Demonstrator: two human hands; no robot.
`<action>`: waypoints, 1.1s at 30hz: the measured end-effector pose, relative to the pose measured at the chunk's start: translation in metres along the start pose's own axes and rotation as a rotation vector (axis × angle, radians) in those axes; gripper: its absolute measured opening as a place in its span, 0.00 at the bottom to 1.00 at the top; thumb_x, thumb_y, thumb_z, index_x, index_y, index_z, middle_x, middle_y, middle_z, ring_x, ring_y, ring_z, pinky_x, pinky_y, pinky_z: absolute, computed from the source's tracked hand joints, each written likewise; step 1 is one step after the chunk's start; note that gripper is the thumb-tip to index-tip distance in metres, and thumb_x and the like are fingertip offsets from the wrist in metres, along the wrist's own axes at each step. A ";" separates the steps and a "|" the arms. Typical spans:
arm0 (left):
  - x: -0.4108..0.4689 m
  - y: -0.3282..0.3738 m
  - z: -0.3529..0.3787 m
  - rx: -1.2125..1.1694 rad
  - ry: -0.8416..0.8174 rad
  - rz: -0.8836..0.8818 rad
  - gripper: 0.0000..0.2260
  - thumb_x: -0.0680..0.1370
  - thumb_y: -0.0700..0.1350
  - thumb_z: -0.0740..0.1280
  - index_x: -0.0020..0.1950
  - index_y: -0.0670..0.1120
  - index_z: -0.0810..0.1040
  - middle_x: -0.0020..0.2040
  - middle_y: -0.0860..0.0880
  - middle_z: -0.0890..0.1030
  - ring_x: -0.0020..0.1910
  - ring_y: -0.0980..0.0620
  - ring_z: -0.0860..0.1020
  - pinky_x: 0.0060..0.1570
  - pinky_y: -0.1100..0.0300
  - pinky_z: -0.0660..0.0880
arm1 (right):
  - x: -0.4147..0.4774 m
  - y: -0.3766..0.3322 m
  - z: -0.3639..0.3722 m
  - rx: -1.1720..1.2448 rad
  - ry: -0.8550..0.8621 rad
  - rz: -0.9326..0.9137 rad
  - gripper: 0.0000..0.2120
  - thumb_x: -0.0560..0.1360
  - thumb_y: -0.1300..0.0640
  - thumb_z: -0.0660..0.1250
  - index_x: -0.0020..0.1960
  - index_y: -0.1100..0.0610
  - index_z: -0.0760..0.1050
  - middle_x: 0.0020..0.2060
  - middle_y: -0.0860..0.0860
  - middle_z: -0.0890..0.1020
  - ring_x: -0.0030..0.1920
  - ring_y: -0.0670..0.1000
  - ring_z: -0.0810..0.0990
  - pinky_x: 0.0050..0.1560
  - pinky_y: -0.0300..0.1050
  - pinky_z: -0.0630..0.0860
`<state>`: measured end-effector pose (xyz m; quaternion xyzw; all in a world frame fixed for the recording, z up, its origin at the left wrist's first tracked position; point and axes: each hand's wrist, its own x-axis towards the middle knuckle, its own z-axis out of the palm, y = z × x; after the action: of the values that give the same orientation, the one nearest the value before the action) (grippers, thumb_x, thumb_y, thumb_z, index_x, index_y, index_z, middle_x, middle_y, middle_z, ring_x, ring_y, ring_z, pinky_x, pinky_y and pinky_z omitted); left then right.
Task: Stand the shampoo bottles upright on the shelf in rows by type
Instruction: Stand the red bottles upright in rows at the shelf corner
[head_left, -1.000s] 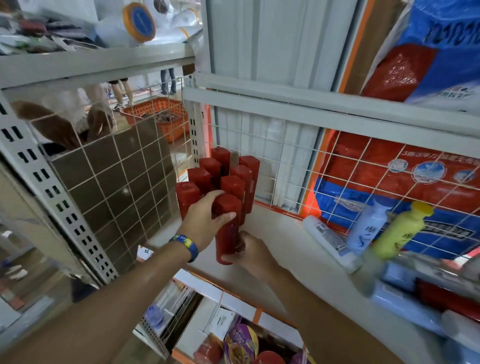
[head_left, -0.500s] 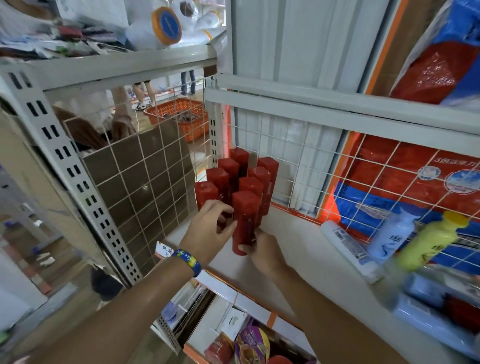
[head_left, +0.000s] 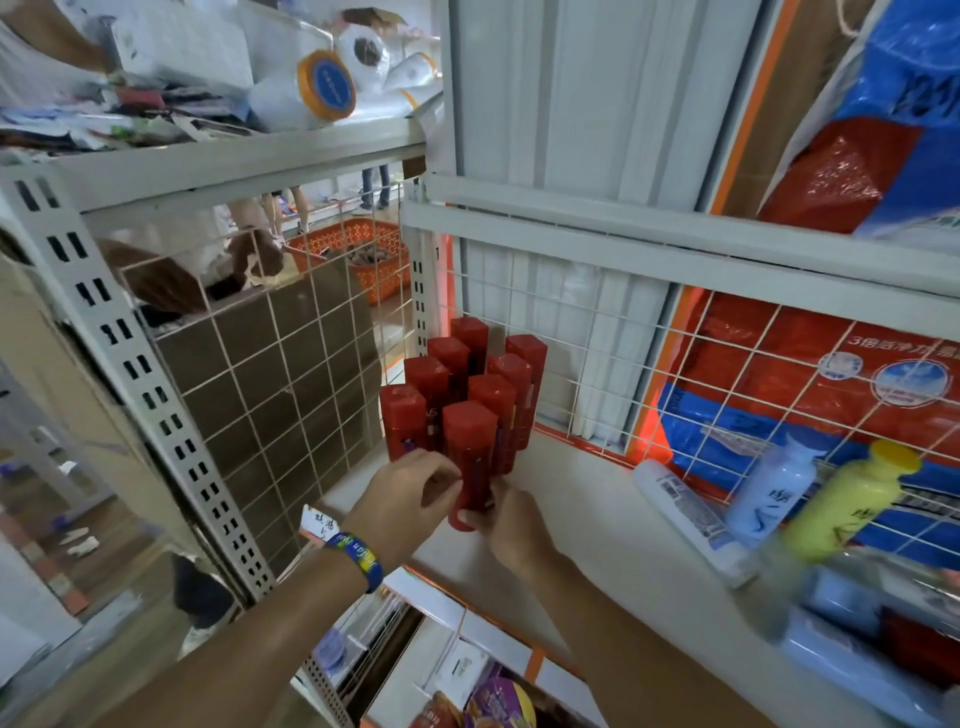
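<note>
Fingers (head_left: 441, 480) of the left hand (head_left: 408, 501) and of the right hand (head_left: 511, 525) are closed around the lower part of a red shampoo bottle (head_left: 470, 457), which is held upright at the front of the shelf (head_left: 597, 519), touching the cluster of red bottles (head_left: 467, 384) stood in two rows at the left back corner. "VS" is partly readable on one of them. A wristband (head_left: 358, 558) with blurred lettering is worn on the left wrist. To the right, a white bottle (head_left: 685, 519) with a barcode label is laid flat, and a pale blue bottle (head_left: 774, 488) and a yellow bottle (head_left: 852, 499) are leaned against the wire grid (head_left: 675, 364); Chinese characters are printed on both.
</note>
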<state>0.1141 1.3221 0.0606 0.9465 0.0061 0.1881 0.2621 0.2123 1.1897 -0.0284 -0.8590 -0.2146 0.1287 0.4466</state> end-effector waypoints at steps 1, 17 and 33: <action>0.000 0.001 0.001 0.005 -0.018 0.002 0.02 0.76 0.48 0.66 0.48 0.53 0.78 0.43 0.58 0.77 0.41 0.61 0.75 0.42 0.72 0.69 | -0.002 -0.001 -0.001 0.005 -0.008 -0.004 0.18 0.72 0.53 0.73 0.61 0.51 0.75 0.51 0.48 0.84 0.55 0.48 0.81 0.58 0.48 0.78; 0.023 0.057 0.037 -0.078 -0.105 0.069 0.06 0.78 0.50 0.64 0.44 0.50 0.78 0.37 0.55 0.79 0.36 0.59 0.76 0.37 0.67 0.72 | -0.031 0.020 -0.082 -0.258 0.113 0.057 0.23 0.78 0.49 0.64 0.71 0.52 0.69 0.66 0.49 0.75 0.66 0.50 0.73 0.67 0.43 0.68; 0.033 0.129 0.103 -0.116 -0.156 0.041 0.19 0.77 0.58 0.62 0.65 0.51 0.72 0.63 0.51 0.75 0.60 0.53 0.73 0.60 0.58 0.70 | -0.098 0.067 -0.167 -0.459 0.380 0.116 0.25 0.77 0.42 0.59 0.71 0.50 0.68 0.66 0.49 0.76 0.64 0.50 0.74 0.65 0.46 0.71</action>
<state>0.1700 1.1634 0.0552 0.9414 -0.0443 0.1193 0.3123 0.2123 0.9896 0.0145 -0.9570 -0.1012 -0.0611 0.2649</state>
